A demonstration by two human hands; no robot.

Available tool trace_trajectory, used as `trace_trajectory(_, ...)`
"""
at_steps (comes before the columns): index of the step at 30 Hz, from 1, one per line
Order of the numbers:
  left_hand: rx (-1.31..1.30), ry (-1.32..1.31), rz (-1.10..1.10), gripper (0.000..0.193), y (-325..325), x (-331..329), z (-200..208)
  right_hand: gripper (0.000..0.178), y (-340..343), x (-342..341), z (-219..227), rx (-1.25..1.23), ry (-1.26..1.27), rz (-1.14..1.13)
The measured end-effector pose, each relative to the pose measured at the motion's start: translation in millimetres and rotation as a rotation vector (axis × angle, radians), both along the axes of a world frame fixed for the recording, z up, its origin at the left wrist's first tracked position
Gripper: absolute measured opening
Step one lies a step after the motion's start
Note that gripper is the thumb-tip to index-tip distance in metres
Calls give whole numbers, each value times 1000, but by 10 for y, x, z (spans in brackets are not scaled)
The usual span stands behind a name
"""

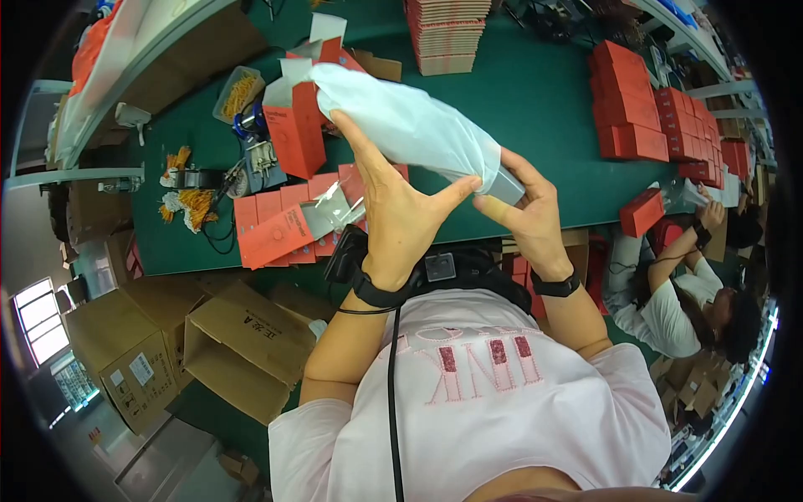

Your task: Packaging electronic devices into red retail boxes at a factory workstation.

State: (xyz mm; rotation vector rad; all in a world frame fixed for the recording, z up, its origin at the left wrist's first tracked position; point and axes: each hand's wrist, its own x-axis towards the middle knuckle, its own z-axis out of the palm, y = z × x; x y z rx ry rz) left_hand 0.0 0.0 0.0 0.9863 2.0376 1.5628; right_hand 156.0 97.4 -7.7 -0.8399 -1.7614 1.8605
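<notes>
Above the table's near side I hold a long item wrapped in a pale, translucent bag (410,125), tilted with its left end farther away. My left hand (393,205) grips it from below: the fingers stretch along the bag and the thumb presses near its gathered right end. My right hand (535,213) is closed round that right end, thumb and fingers on either side of a smooth pale end piece (506,186). What the bag covers cannot be made out. Behind my left hand lies an opened red box (280,240) with a white lining and clear film at its end.
Red boxes stand upright (293,134) at left, beside a tub of yellow ties (240,94) and cable bundles (188,205). Flat cartons (447,38) are stacked at the back; red boxes (627,100) at right. A co-worker (682,309) sits at right. Open cardboard boxes (251,343) stand below left.
</notes>
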Motion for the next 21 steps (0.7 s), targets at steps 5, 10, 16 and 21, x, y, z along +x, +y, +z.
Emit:
trace_trajectory(5, 312, -310, 86, 142, 74, 101, -36, 64, -68, 1, -60, -458, 187, -81)
trace_trajectory(10, 578, -447, 114, 132, 200, 247, -134, 62, -95, -64, -69, -613, 350, -93)
trace_trajectory(16, 203, -13, -76, 137, 116, 286, 16, 60, 7, -43, -150, -206, 354, -99)
trace_trajectory(21, 405, -401, 171, 113, -9, 185, 35, 58, 176, 45, -187, -366, 449, -115)
